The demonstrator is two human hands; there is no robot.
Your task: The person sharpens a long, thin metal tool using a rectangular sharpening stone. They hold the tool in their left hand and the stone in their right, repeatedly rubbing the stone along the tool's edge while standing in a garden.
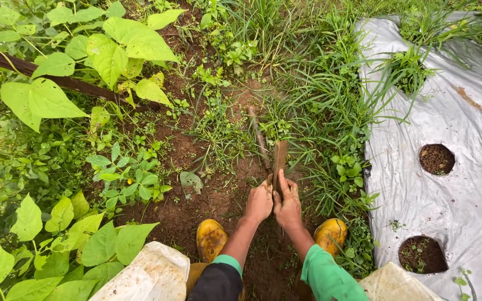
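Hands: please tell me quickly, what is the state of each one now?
Left hand: closed around the brown wooden handle, above bare soil.
Right hand: closed on the same handle, pressed beside the left hand.

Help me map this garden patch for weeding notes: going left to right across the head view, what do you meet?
Broad-leaved plants → bare soil → left hand → tool → right hand → grass → silver plastic sheet.

Both forearms extend forward and down from green sleeve cuffs, converging at the centre. The soil-stained bare left hand (259,202) and soil-stained bare right hand (288,205) sit pressed side by side, fingers (292,187) curled closed, knuckles facing up.
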